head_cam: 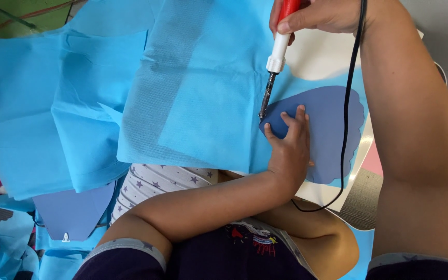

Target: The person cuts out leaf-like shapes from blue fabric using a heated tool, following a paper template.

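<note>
Blue fabric point(203, 98) lies under a card template point(327, 129) pinned flat by the left hand point(289, 150), while the right hand point(322, 15) grips a hot cutter point(276, 57) whose tip touches the template's left edge, most outline apparently uncut.

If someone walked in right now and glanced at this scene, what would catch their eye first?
Most striking is the red-and-white soldering-iron-style hot tool at top centre, held by the right hand, its metal tip at the edge of a dark blue scalloped template. The left hand presses that template flat. Bright light-blue nonwoven fabric spreads across the left and middle.
</note>
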